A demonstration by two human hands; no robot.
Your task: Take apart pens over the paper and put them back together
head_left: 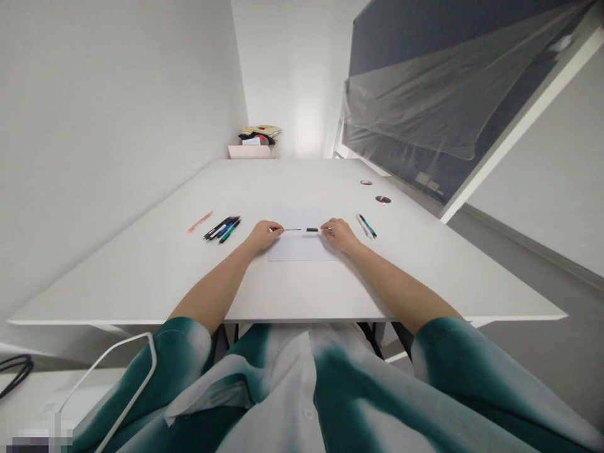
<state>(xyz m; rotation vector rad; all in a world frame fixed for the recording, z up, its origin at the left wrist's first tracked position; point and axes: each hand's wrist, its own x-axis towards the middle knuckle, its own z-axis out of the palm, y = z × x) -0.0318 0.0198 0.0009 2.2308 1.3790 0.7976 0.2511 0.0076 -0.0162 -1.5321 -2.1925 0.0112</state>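
in left hand (pixel 266 233), pinched between thumb and fingertips: thin dark rod (pixel 293 229), long axis side to side, free end pointing right. in right hand (pixel 339 233), closed at the far end: dark-gripped pen barrel (pixel 312 229), pointing left, roughly in line with the rod; small gap between facing ends. both over white sheet (pixel 302 253), on white table (pixel 302 296). link between dark grip and right fingertips too faint to confirm.

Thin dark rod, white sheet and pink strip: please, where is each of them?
Thin dark rod (pixel 293 229): head view, middle of its visible length.
White sheet (pixel 302 251): head view, bare part near its lower edge.
Pink strip (pixel 199 223): head view, its middle.
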